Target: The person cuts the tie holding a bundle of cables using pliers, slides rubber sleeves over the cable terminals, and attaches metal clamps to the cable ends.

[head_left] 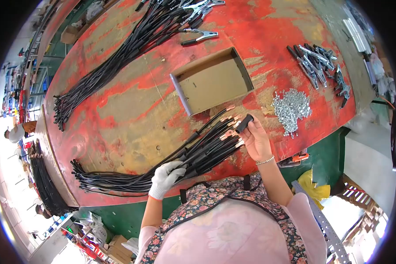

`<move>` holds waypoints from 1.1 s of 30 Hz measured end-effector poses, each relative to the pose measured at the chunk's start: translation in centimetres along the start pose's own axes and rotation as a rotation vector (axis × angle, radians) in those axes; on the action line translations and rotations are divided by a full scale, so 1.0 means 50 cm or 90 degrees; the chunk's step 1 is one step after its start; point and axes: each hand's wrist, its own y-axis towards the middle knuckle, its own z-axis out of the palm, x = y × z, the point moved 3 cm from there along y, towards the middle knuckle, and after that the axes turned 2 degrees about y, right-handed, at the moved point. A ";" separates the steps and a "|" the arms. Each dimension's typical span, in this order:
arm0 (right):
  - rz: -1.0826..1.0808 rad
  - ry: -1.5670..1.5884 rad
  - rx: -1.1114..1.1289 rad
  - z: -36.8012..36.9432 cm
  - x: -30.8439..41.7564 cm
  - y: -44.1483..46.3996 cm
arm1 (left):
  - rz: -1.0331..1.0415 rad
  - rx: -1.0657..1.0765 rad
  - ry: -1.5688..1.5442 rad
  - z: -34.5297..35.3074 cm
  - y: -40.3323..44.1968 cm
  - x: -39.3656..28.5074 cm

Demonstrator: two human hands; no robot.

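Observation:
My left hand [165, 176], in a white knit glove, is closed on black cable at the near edge of a bundle of black cables [123, 181]. Which strands it grips is partly hidden. My bare right hand [256, 141] pinches a short black tube-shaped sleeve [244, 124] between thumb and fingers. That sleeve sits just over the copper ends [230, 133] of the bundle. Thicker black sleeves [200, 160] surround several cables near those ends.
An open, shallow cardboard box [213, 83] lies beyond the bundle. Small metal pieces [291, 110] form a pile at right, with metal clamps [314, 64] behind them. Another cable bundle [114, 66], with clamps attached, stretches across the far left of the red worn table [268, 31].

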 end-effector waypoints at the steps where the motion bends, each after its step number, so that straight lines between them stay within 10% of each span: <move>1: -0.001 0.032 0.019 0.009 -0.018 -0.005 | 0.000 0.005 -0.001 -0.003 -0.002 -0.008; 15: -0.173 0.131 0.043 0.102 -0.051 -0.042 | -0.029 0.111 -0.107 -0.036 0.020 -0.032; 22: -0.049 -0.538 0.090 0.163 -0.076 -0.071 | 0.107 0.098 0.020 -0.025 0.014 -0.042; 25: -0.282 -0.850 0.306 0.118 -0.173 -0.057 | 0.193 0.051 0.150 -0.022 0.016 -0.048; 29: 0.024 -0.572 0.174 0.065 -0.266 -0.070 | 0.177 -0.008 -0.076 -0.021 -0.009 0.024; 33: 0.179 -0.906 0.368 0.091 -0.211 -0.086 | 0.195 -0.089 0.031 -0.063 -0.017 0.062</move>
